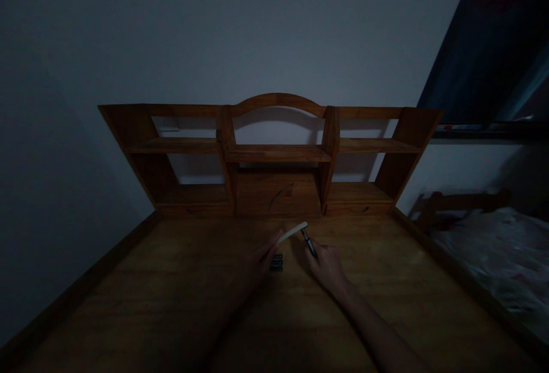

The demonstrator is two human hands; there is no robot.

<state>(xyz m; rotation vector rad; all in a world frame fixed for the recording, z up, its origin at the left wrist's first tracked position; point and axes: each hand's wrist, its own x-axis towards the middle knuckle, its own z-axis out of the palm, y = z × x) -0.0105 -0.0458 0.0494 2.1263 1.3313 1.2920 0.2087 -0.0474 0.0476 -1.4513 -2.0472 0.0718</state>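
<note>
Two hands at mid-desk (171, 281), as I see them: left hand (261, 258) pinching a pale flat strip (292, 232); right hand (328, 265) closed on a dark pen (308, 242), its tip touching the strip. Small dark items (277, 262) lie just beneath.

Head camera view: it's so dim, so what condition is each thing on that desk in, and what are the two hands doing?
Left hand: holds one end of a pale flat strip.
Pale strip: lifted off the desk, tilted.
Right hand: grips a dark pen-like tool.
Dark tool: tip up at the strip's far end.
Small dark pieces: lying on the wooden desk.
Wooden shelf unit: upright, compartments look bare.
</note>
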